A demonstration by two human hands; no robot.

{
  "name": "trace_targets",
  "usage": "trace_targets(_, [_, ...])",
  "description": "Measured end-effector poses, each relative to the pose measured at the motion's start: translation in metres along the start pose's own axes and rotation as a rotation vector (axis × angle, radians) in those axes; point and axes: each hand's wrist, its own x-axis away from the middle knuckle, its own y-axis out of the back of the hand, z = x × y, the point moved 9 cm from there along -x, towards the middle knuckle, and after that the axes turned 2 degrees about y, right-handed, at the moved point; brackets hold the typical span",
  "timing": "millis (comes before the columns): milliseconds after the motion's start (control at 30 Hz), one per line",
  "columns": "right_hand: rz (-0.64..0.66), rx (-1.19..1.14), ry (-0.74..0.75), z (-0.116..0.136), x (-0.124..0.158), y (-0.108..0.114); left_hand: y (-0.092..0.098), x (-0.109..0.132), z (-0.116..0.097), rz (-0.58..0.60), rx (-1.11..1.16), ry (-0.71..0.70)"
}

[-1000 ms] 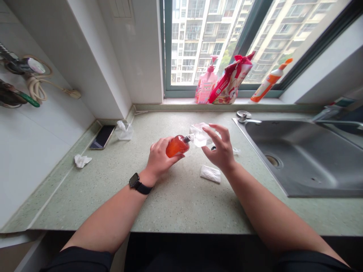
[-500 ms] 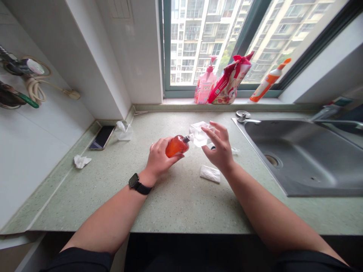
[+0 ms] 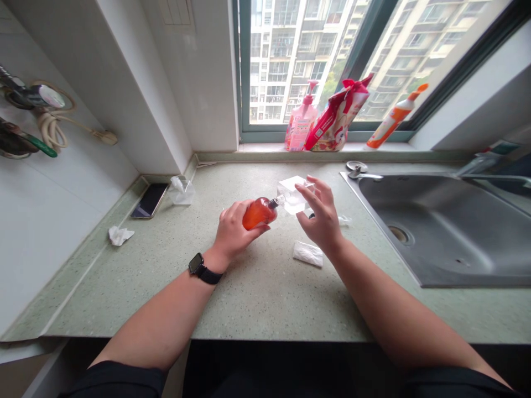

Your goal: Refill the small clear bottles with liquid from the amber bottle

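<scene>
At the speckled green countertop (image 3: 265, 301), just left of a stainless steel sink (image 3: 440, 237), both bare hands are raised above the surface. Left hand (image 3: 236, 226): fingers closed around the body of an orange-red bottle (image 3: 259, 214), which lies tilted with its neck pointing right and slightly up. The neck meets a clear plastic piece (image 3: 292, 198) – whether it touches or enters that piece cannot be determined. Right hand (image 3: 321, 218): fingers spread open, fingertips (image 3: 315, 187) at the right edge of the clear piece, with no firm grip shown. A folded white tissue packet (image 3: 307, 254) lies on the counter below that hand. Further left are a smartphone (image 3: 149, 200), a crumpled tissue (image 3: 120, 236) and a clear plastic cup (image 3: 181, 193). On the windowsill (image 3: 265, 148) – a pink pump bottle (image 3: 301, 124) and a red-and-white pouch (image 3: 336, 116) stand side by side, with an orange-and-white squeeze bottle (image 3: 394, 119) leaning to the right of them.
</scene>
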Motion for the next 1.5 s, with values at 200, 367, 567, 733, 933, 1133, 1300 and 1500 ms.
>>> trace_targets(200, [0.021, -0.002, -0.015, 0.0001, 0.0022, -0.0031, -0.0002, -0.0001, 0.0006, -0.004, 0.005, 0.001])
trace_targets(367, [0.043, -0.008, -0.021, 0.0018, 0.0028, -0.0049, -0.001, -0.0004, 0.0026, -0.009, 0.013, 0.014])
trace_targets(567, [0.067, 0.014, -0.016, 0.0021, 0.0034, -0.0057, -0.0016, 0.0, 0.003, -0.009, 0.016, 0.011])
trace_targets(733, [0.054, 0.008, -0.014, 0.0038, 0.003, -0.0045, -0.0018, 0.0, 0.0026, -0.004, 0.011, 0.011])
trace_targets(933, [0.038, 0.022, -0.009, 0.005, 0.0019, -0.0028, -0.0017, 0.0005, 0.0025, -0.001, 0.02, 0.012])
trace_targets(1133, [0.054, 0.058, -0.029, 0.002, 0.0021, -0.0029, -0.0017, 0.0002, 0.0024, 0.003, 0.015, 0.012])
trace_targets(1300, [0.058, 0.061, -0.035, 0.0015, 0.002, -0.002, -0.0016, 0.0001, 0.0021, 0.002, 0.011, 0.016])
trace_targets(1500, [0.014, 0.032, -0.007, 0.004, 0.0005, 0.0013, -0.0016, 0.0001, 0.0022, 0.005, 0.018, 0.017])
